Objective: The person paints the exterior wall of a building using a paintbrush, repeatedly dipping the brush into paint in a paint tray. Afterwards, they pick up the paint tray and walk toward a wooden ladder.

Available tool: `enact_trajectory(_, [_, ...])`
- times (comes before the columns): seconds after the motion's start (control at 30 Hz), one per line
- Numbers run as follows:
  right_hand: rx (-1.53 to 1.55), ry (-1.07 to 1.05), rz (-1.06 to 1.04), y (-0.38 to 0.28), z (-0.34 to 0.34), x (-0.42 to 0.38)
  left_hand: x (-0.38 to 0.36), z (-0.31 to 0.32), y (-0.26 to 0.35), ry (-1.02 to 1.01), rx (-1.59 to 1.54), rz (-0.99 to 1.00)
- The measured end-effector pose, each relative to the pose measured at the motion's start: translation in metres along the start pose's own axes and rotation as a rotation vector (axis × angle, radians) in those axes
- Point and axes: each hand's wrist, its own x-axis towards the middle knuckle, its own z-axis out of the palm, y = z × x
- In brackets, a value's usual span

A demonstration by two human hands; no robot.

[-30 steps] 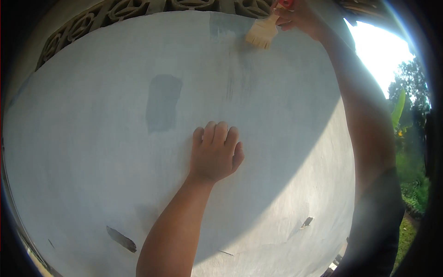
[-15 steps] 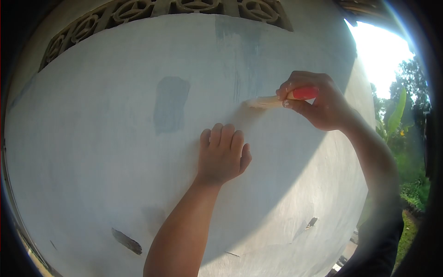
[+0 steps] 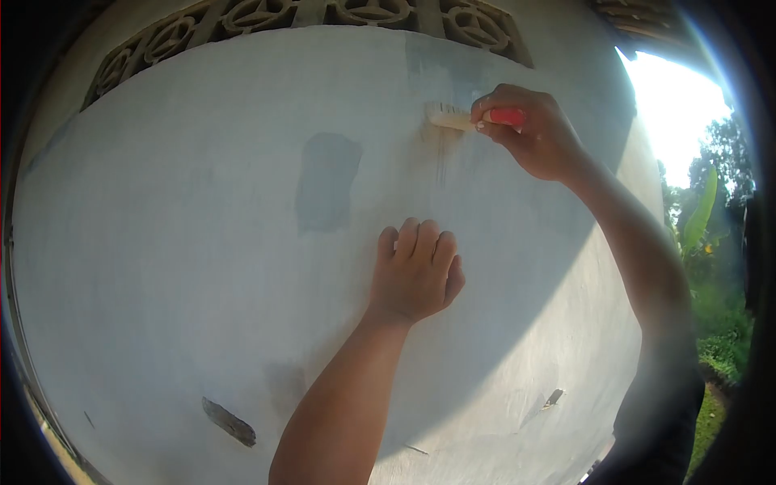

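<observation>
Your right hand is closed around the red handle of a paintbrush, whose pale bristles press sideways against the wall just below the carved vent blocks (a faint darker streak runs down the plaster right under the bristles). Your left hand holds nothing and rests flat on the wall below the brush, fingers together and pointing up. Left of both hands sits a dark grey patch, and a small chipped gash shows low down.
</observation>
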Motion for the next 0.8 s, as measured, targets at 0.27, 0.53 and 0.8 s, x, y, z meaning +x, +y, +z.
enact_trajectory(0.27, [0.308, -0.06, 0.42, 0.045, -0.045, 0.046, 0.0, 0.002, -0.001, 0.042, -0.019, 0.02])
enact_trajectory(0.53, [-0.075, 0.062, 0.29, 0.077, -0.021, 0.024, 0.001, 0.001, -0.001, 0.022, 0.016, 0.02])
enact_trajectory(0.8, [0.353, -0.345, 0.497, -0.036, -0.051, -0.053, 0.0, -0.002, 0.002, -0.014, 0.024, 0.013])
